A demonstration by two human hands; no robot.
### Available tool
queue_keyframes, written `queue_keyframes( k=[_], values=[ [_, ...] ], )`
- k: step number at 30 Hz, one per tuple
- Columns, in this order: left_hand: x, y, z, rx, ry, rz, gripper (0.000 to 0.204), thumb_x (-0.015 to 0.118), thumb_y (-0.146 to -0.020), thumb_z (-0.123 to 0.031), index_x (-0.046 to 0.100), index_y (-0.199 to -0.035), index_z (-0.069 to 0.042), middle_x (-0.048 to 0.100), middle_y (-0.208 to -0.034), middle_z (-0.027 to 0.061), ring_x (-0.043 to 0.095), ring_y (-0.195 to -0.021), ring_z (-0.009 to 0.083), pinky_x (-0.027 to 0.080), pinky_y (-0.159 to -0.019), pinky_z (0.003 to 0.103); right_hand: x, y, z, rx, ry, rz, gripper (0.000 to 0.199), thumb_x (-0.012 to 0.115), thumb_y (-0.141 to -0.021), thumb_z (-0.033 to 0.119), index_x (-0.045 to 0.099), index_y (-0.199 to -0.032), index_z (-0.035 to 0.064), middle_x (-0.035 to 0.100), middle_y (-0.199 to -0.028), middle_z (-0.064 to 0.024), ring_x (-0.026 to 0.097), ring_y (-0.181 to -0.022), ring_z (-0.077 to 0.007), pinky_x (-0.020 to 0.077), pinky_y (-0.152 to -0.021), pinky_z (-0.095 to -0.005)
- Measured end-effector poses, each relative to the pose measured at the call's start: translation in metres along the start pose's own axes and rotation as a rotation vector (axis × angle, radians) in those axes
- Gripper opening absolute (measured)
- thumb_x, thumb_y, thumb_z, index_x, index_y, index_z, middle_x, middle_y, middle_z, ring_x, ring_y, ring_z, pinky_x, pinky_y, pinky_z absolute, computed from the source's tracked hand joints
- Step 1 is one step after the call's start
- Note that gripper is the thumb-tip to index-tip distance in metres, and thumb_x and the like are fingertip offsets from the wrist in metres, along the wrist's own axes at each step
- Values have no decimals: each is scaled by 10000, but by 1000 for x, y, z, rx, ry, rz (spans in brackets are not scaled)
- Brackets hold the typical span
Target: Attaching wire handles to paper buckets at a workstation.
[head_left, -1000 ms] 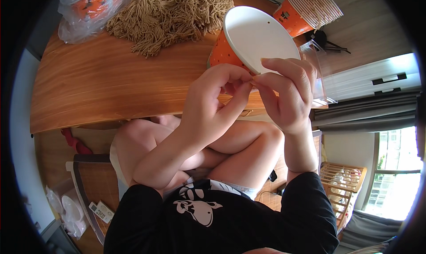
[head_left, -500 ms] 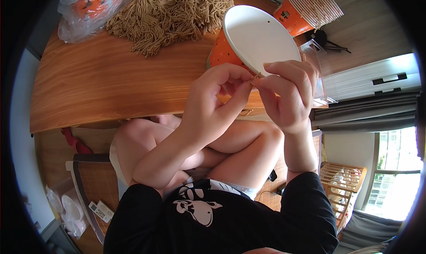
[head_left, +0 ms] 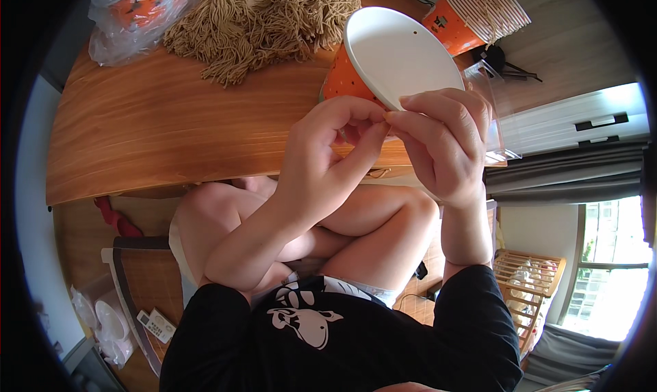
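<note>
Left hand point(head_left: 321, 149) and right hand point(head_left: 445, 145) half-curled, fingertips meeting, covering some of the bucket point(head_left: 404, 53) – what they pinch, I can't tell; yarn point(head_left: 267, 22) lies beyond – bucket stack point(head_left: 472, 15) too.

A hand could slide across the left front of the brown wooden tabletop point(head_left: 157, 132). Behind that stretch I see a tan, stringy yarn heap point(head_left: 256, 29) blocking the way; rightward, an orange paper bucket with a white inside point(head_left: 400, 60) stands tilted as a barrier.
</note>
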State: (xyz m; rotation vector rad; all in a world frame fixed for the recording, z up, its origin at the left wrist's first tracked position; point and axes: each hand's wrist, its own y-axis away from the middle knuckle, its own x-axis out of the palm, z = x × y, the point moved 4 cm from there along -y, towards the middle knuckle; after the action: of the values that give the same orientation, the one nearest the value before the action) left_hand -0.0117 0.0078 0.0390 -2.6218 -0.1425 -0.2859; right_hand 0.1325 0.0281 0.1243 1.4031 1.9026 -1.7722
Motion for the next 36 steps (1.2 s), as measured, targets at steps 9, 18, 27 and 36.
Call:
queue_keyframes(
  k=[9, 18, 27, 36],
  values=[
    [-3, 0, -4, 33, -25, -4, 118, 703, -908, -42, 716, -1018, -2, 716, -941, 81, 652, -810, 140, 510, -721, 278, -6, -2, -2, 48, 38, 34, 255, 796, -738, 199, 751, -989, 199, 677, -1081, 47, 603, -999, -191, 419, -885, -346],
    [-6, -1, -4, 12, -52, -5, 115, 695, -913, -44, 715, -1014, 6, 721, -937, 87, 655, -812, 143, 515, -725, 278, -8, -3, -2, 49, 61, 62, 259, 811, -726, 207, 751, -978, 203, 676, -1088, 47, 598, -1011, -200, 413, -892, -347],
    [-4, -1, -2, -15, -11, -4, 114, 687, -918, -39, 702, -1022, 6, 718, -919, 75, 650, -808, 138, 517, -725, 277, -4, -6, 0, 108, 31, 67, 278, 808, -725, 190, 762, -996, 229, 682, -1126, 47, 596, -1011, -201, 423, -879, -339],
    [0, 0, 10, -210, 224, 66, 137, 659, -977, -108, 696, -1064, -8, 719, -916, 3, 588, -804, 27, 458, -710, 206, -6, 2, -1, 45, 37, -15, 252, 810, -704, 179, 764, -948, 217, 685, -1136, 38, 595, -1002, -210, 443, -866, -339]
  ],
)
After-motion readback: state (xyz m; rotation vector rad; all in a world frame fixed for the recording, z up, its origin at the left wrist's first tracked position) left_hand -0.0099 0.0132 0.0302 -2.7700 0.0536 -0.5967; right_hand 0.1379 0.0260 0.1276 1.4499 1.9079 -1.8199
